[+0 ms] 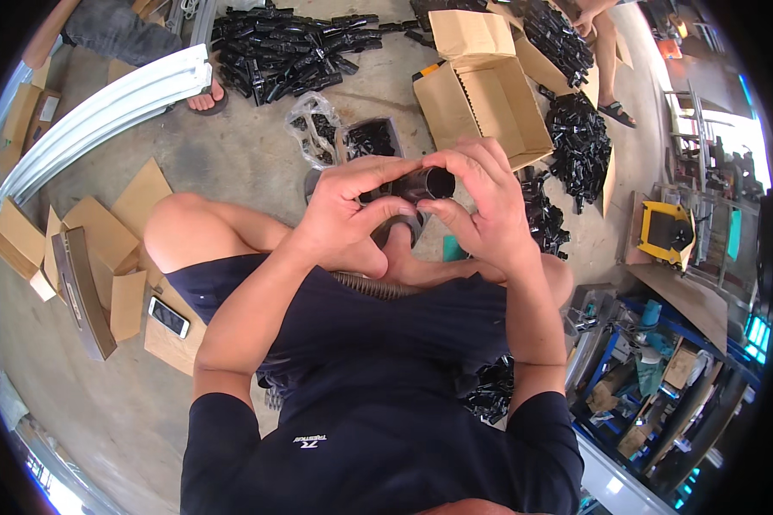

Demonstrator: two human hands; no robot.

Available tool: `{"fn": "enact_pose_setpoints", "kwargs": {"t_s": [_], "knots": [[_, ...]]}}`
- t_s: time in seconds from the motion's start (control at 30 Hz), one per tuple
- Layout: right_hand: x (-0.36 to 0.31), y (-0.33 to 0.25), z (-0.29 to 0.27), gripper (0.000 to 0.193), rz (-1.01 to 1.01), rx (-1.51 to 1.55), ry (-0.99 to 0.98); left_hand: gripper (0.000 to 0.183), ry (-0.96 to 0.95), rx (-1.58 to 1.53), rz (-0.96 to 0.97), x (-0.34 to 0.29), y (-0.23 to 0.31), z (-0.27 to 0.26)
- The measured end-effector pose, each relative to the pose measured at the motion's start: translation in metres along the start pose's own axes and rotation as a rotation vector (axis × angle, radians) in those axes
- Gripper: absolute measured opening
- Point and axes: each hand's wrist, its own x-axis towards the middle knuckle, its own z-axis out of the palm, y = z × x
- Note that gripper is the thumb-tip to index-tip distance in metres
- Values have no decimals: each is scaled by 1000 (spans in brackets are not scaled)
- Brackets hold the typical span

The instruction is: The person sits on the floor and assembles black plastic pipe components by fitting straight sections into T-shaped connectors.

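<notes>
Up in front of my crossed legs, both hands hold a short black tube (429, 184), its round hollow end turned to the right. My left hand (343, 206) grips its left part between thumb and fingers. On the other side, the thumb and fingertips of my right hand (483, 199) pinch around the open end. Just beyond the hands sit a dark box (395, 129) of small black pieces and a clear plastic bag (297, 116) with more black pieces in it. My fingers partly hide the tube's left end.
An open cardboard box (511, 107) stands ahead. Black part piles (275, 56) lie far left and by my right knee (578, 142). More cartons (103, 227) and a phone (169, 318) are left, below long white metal profiles (112, 107). Co-workers' legs show at upper left and upper right.
</notes>
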Motion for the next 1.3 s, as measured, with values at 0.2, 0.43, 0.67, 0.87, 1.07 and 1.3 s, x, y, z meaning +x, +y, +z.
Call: {"fn": "enact_pose_setpoints", "kwargs": {"t_s": [0.2,0.43,0.67,0.87,1.07,1.3], "knots": [[-10,-5,13,47,207,108,3,36,-21,-13,-105,-2,0,-1],[-9,-1,20,34,378,223,50,38,-30,-319,-418,-4,-11,4],[23,12,40,32,394,329,91,41,15,-517,-427,9,-26,-18],[53,48,63,35,554,960,28,28,204,-675,-444,14,-39,-37],[6,148,174,25,615,91,-254,31,416,-968,-534,23,-55,-42],[-89,181,306,20,282,-258,-552,31,407,-927,-637,27,-68,-37]]}}
